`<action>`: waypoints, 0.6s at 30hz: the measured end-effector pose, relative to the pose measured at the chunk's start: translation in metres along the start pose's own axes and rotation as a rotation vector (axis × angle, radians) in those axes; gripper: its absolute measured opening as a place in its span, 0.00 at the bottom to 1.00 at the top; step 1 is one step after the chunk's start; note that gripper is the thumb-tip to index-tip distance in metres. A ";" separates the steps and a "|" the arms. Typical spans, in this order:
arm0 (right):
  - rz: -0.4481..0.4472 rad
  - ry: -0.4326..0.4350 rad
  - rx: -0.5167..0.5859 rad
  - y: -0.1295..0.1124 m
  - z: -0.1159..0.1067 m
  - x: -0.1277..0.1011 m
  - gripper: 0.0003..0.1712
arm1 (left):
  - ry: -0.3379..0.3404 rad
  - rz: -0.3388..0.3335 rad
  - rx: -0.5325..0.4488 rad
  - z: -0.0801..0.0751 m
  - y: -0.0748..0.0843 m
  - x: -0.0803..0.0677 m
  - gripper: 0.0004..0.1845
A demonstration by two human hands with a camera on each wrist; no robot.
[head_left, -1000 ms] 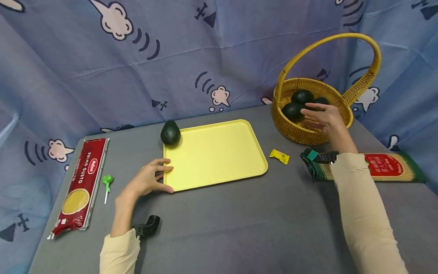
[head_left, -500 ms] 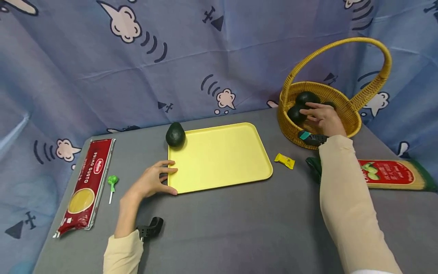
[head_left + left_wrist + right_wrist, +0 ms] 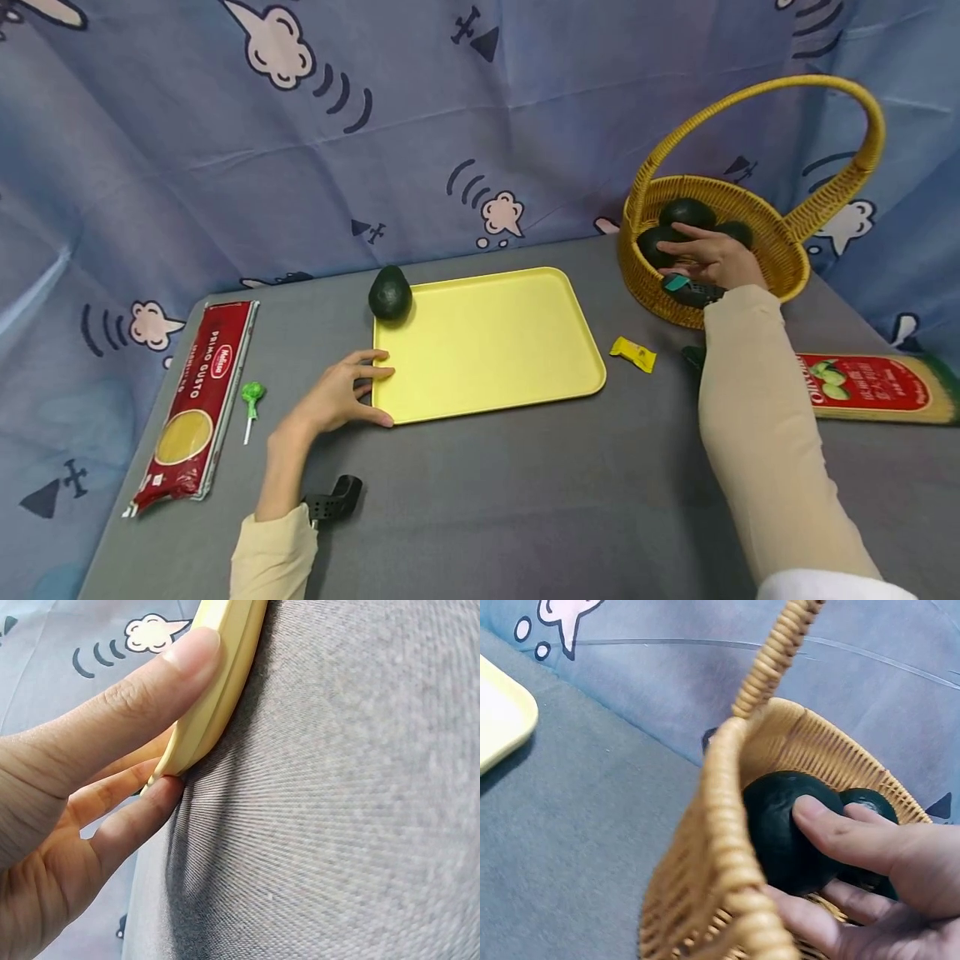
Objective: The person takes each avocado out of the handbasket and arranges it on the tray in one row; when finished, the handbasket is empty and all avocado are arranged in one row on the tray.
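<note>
Above grey cloth (image 3: pixel 525 483), right fingers (image 3: pixel 806 916) grip an avocado (image 3: pixel 780 832) inside a basket (image 3: pixel 686 881).

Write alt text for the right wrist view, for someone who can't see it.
A right hand grips a dark avocado inside a woven basket, with a second avocado behind it. Part of a yellow tray shows at left on a gray tabletop, before a patterned blue backdrop.

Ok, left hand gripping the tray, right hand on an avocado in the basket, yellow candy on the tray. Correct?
Not the yellow candy: the head view shows it on the gray table, between tray and basket. The left hand, right hand and avocado are as you say.
</note>
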State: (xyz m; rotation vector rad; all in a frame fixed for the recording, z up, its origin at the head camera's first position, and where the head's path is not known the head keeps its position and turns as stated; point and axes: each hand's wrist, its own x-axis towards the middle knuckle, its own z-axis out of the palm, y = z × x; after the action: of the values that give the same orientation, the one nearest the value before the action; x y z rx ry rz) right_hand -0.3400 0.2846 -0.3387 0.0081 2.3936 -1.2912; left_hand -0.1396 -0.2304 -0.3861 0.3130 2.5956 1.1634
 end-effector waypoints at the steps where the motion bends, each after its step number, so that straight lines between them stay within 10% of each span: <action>1: -0.031 0.014 -0.095 0.000 0.001 0.000 0.31 | 0.000 0.001 0.003 0.000 0.000 0.000 0.39; 3: -0.066 0.031 -0.175 -0.001 0.005 0.001 0.28 | 0.001 0.006 0.012 -0.001 0.000 -0.001 0.39; 10: 0.102 0.043 0.500 -0.011 0.015 -0.002 0.43 | -0.002 -0.012 -0.013 -0.001 0.001 -0.003 0.39; 18: 0.099 0.014 0.578 -0.011 0.008 -0.011 0.46 | -0.013 -0.002 -0.003 0.001 0.002 -0.001 0.38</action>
State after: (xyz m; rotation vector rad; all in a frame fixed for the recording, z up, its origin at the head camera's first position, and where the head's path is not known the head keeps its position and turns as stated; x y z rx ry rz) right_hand -0.3296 0.2741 -0.3303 0.2985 1.9202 -1.8818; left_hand -0.1386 -0.2288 -0.3856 0.3169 2.5819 1.1604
